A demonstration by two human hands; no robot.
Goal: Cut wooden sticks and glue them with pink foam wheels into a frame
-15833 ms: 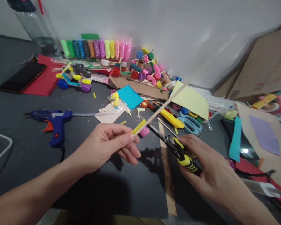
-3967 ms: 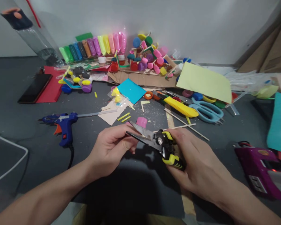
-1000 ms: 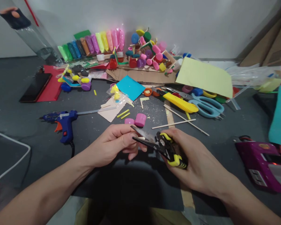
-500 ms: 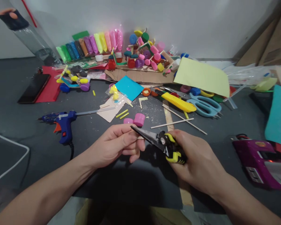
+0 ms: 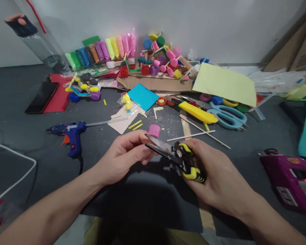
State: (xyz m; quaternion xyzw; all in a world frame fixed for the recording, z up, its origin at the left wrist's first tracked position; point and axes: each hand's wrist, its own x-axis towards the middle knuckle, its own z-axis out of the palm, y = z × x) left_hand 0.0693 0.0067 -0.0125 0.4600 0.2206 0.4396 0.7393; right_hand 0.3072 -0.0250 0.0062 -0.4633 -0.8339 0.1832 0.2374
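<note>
The right hand [image 5: 216,175] is gripping the shears [image 5: 179,153], fingers wrapping their black-and-yellow handles, and the blades are standing apart just beside the left hand's tips. The left hand [image 5: 127,154] is holding its thumb and forefinger near one another; I cannot tell whether they are pinching anything. Just beyond, a pink cap [image 5: 154,130] is sitting on the dark table [image 5: 12,109]. Two thin wooden sticks [image 5: 191,135] are crossing near the yellow cutter [image 5: 199,112], while a blue glue gun [image 5: 75,136] is lying to the left.
</note>
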